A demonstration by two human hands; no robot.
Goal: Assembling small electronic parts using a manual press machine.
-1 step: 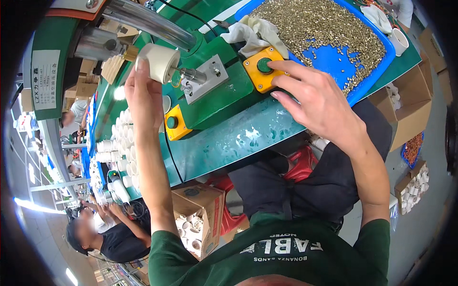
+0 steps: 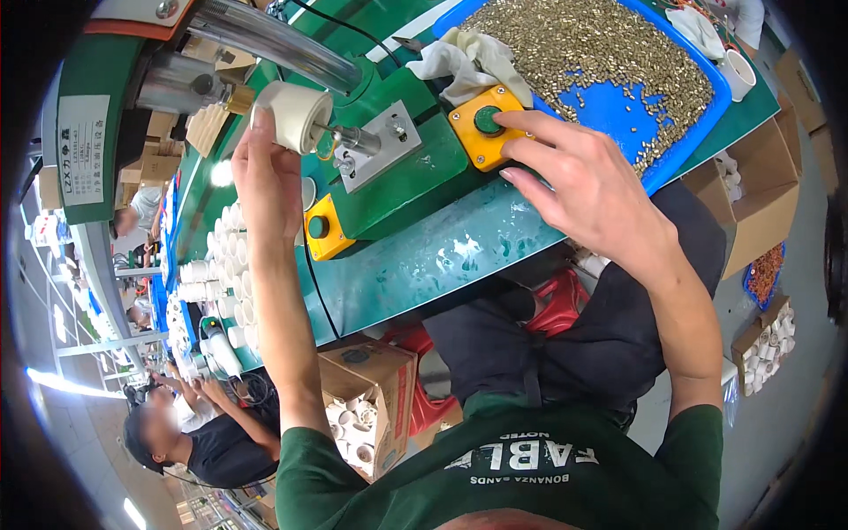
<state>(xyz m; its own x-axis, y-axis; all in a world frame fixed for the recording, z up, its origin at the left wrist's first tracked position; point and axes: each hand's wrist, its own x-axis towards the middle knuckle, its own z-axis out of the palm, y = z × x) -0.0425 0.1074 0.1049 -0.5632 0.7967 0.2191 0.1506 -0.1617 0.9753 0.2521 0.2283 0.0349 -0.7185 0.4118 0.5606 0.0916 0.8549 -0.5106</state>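
Observation:
My left hand (image 2: 268, 181) has its fingers and thumb closed on a white cup-shaped part (image 2: 293, 115). That part's open end faces the metal fixture (image 2: 358, 140) on a green press (image 2: 389, 190), with a thin pin at its mouth. Beside the part, the press's metal ram (image 2: 190, 84) ends in a brass tip. My right hand (image 2: 594, 185) holds nothing, its fingers apart. Its index fingertip rests at the green button (image 2: 488, 120) of a yellow switch box (image 2: 475, 152). A second yellow box (image 2: 331, 238) with a green button sits near my left forearm.
A blue tray (image 2: 609, 115) of small brass-coloured pieces lies beyond my right hand, with a crumpled whitish glove (image 2: 468, 66) at its edge. Several white parts (image 2: 231, 256) stand left on the green table (image 2: 424, 274). Cardboard boxes (image 2: 389, 389) flank my legs. Another person (image 2: 208, 433) sits left.

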